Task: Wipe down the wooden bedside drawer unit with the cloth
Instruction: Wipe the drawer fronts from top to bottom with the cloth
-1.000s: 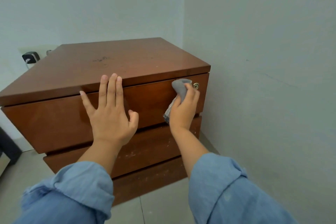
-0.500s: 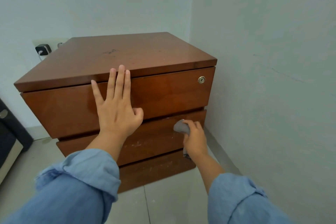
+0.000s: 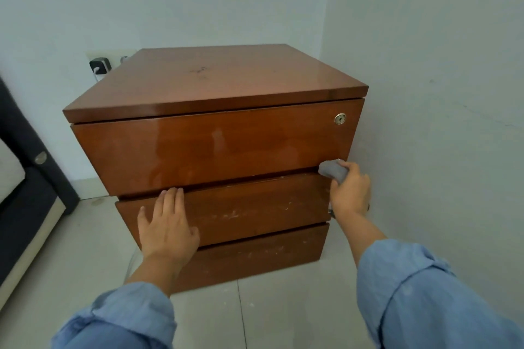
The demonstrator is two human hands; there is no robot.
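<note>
The wooden drawer unit (image 3: 215, 147) stands in the room's corner, brown and glossy, with three drawer fronts and a small round lock (image 3: 339, 118) at the top drawer's right. My left hand (image 3: 167, 224) lies flat, fingers apart, on the left part of the middle drawer front. My right hand (image 3: 350, 193) holds a bunched grey cloth (image 3: 333, 169) against the right end of the gap between the top and middle drawers. White scuffs mark the two lower fronts.
A pale wall (image 3: 439, 93) runs close along the unit's right side. A wall socket with a dark plug (image 3: 99, 65) sits behind the unit at left. A dark bed frame (image 3: 25, 173) edges the far left. Light floor tiles (image 3: 255, 314) lie in front.
My left hand slid down from the top drawer front to the middle one. My right hand carried the cloth to the right end of the gap above the middle drawer. The view pulled back.
</note>
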